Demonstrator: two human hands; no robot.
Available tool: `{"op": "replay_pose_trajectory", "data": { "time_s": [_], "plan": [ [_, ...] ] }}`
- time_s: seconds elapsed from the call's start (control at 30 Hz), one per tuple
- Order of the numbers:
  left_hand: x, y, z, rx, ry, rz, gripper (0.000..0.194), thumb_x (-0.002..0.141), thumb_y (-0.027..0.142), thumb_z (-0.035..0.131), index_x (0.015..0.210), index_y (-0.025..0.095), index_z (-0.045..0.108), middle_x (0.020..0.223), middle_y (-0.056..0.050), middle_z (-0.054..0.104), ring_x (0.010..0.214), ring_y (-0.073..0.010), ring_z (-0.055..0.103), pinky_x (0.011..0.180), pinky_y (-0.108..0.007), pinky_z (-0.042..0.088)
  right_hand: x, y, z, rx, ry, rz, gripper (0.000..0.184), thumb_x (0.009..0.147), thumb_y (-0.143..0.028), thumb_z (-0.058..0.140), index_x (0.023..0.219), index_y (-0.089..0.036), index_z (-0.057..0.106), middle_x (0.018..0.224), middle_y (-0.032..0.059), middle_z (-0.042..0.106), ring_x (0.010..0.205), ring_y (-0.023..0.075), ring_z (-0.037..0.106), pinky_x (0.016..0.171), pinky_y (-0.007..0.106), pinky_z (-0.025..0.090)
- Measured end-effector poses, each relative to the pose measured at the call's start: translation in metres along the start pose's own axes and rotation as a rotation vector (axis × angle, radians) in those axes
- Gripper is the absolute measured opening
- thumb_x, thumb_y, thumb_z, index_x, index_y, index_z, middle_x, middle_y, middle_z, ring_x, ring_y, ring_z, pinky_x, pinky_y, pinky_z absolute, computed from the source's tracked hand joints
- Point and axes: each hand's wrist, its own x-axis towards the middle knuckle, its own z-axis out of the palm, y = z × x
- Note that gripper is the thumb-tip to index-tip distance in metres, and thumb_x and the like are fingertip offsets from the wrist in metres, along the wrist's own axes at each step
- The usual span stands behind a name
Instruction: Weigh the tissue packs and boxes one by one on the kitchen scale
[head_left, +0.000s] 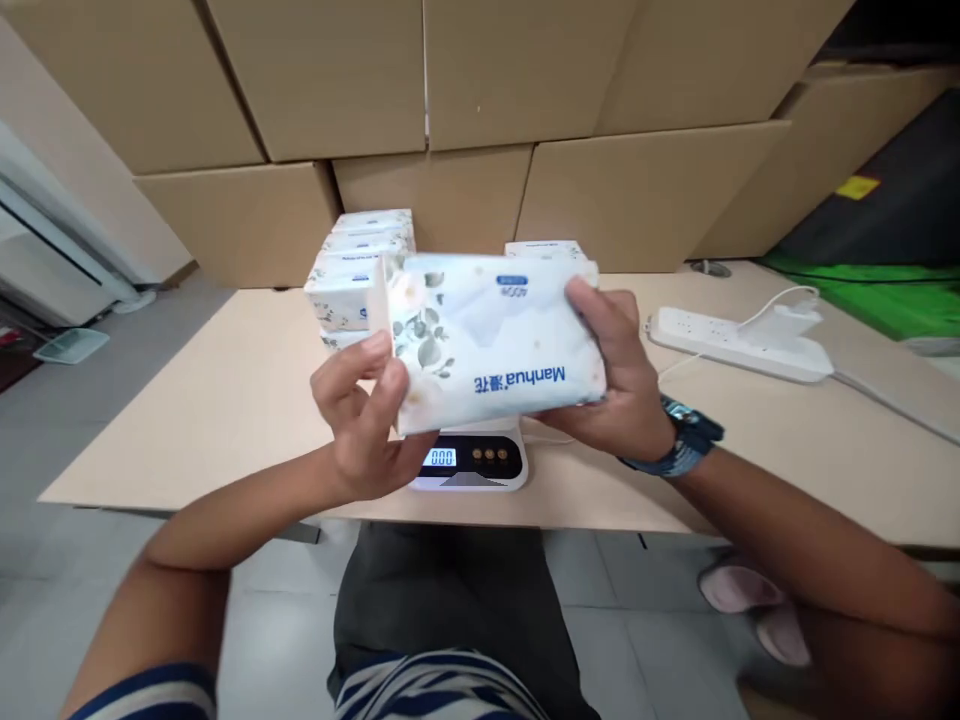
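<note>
I hold a white tissue pack with leaf print and blue "Manhua" lettering in both hands, above a small digital scale whose display reads 000. My left hand grips the pack's left end, fingers closed round it. My right hand holds the right end, thumb on top; a blue watch sits on that wrist. The pack hides most of the scale's platform.
A stack of similar tissue packs stands on the beige table behind, with another pack to the right. A white power strip and cable lie at right. Cardboard boxes line the wall.
</note>
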Motion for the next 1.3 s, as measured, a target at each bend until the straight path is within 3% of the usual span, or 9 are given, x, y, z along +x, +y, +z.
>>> {"op": "replay_pose_trajectory", "data": {
  "time_s": [0.07,0.23,0.33,0.43,0.5,0.6,0.83,0.97,1.3],
  "plan": [
    [-0.019,-0.006,-0.005,0.037,-0.108,0.165,0.090,0.097,0.048,0.080,0.175,0.042,0.036,0.153,-0.012,0.058,0.137,-0.0342,0.064,0.109,-0.047,0.064,-0.023,0.016,0.009,-0.026,0.030,0.023,0.094,0.088,-0.081,0.073,0.170,-0.042,0.047,0.116,0.0096,0.065,0.104,0.0322,0.068,0.098,0.059,0.065],
    [-0.045,-0.014,-0.007,-0.124,-0.459,0.121,0.092,0.108,0.035,0.066,0.182,0.035,0.012,0.167,-0.017,0.052,0.148,-0.0302,0.060,0.092,-0.035,0.069,-0.049,0.033,0.024,-0.085,-0.056,0.202,0.070,0.095,-0.086,0.058,0.136,-0.033,0.080,0.095,0.0088,0.066,0.086,0.0260,0.066,0.075,0.048,0.064],
    [-0.047,-0.024,-0.004,-0.174,-0.419,0.120,0.103,0.101,0.039,0.078,0.181,0.038,0.014,0.170,-0.015,0.050,0.152,-0.0328,0.059,0.089,-0.034,0.070,-0.055,0.035,0.025,-0.086,-0.093,0.219,0.076,0.095,-0.089,0.053,0.139,-0.033,0.077,0.099,0.0100,0.070,0.087,0.0275,0.067,0.078,0.052,0.065],
    [-0.048,-0.040,0.000,-0.214,-0.382,-0.016,0.112,0.088,0.059,0.089,0.178,0.046,0.024,0.169,-0.012,0.050,0.151,-0.0399,0.059,0.095,-0.042,0.070,-0.063,0.034,0.022,-0.057,-0.123,0.172,0.090,0.089,-0.086,0.068,0.164,-0.039,0.054,0.132,0.0127,0.071,0.109,0.0348,0.073,0.095,0.059,0.066],
    [-0.050,-0.048,0.002,-0.265,-0.360,-0.202,0.104,0.086,0.075,0.084,0.173,0.048,0.035,0.168,-0.009,0.052,0.148,-0.0402,0.061,0.097,-0.045,0.069,-0.068,0.033,0.020,-0.025,-0.133,0.180,0.107,0.083,-0.083,0.076,0.174,-0.043,0.035,0.157,0.0126,0.060,0.125,0.0397,0.071,0.106,0.063,0.064],
    [-0.052,-0.051,0.003,-0.328,-0.320,-0.338,0.085,0.093,0.084,0.066,0.167,0.047,0.045,0.166,-0.007,0.052,0.143,-0.0347,0.064,0.098,-0.044,0.068,-0.072,0.031,0.017,-0.006,-0.172,0.215,0.115,0.082,-0.080,0.081,0.177,-0.043,0.027,0.165,0.0118,0.056,0.135,0.0423,0.069,0.113,0.065,0.062],
    [-0.046,-0.051,0.007,-0.269,-0.342,-0.263,0.080,0.098,0.088,0.053,0.163,0.042,0.052,0.170,-0.007,0.055,0.162,-0.0424,0.049,0.137,-0.068,0.035,-0.075,0.035,0.014,-0.008,-0.182,0.220,0.100,0.084,-0.073,0.085,0.170,-0.037,0.047,0.157,0.0102,0.068,0.145,0.0410,0.067,0.123,0.063,0.059],
    [-0.047,-0.057,0.009,-0.142,-0.402,-0.107,0.084,0.105,0.086,0.030,0.176,0.040,0.027,0.176,-0.011,0.046,0.164,-0.0417,0.046,0.135,-0.071,0.037,-0.072,0.040,0.018,-0.026,-0.067,0.033,0.098,0.085,-0.069,0.087,0.170,-0.036,0.050,0.155,0.0076,0.071,0.130,0.0347,0.077,0.113,0.053,0.068],
    [-0.048,-0.068,0.013,-0.158,-0.433,-0.020,0.087,0.106,0.084,0.028,0.179,0.039,0.016,0.180,-0.014,0.039,0.165,-0.0432,0.046,0.133,-0.069,0.043,-0.073,0.044,0.020,-0.067,-0.021,0.081,0.101,0.085,-0.073,0.085,0.173,-0.043,0.044,0.164,0.0027,0.064,0.132,0.0372,0.077,0.109,0.055,0.069]
  ]
}}
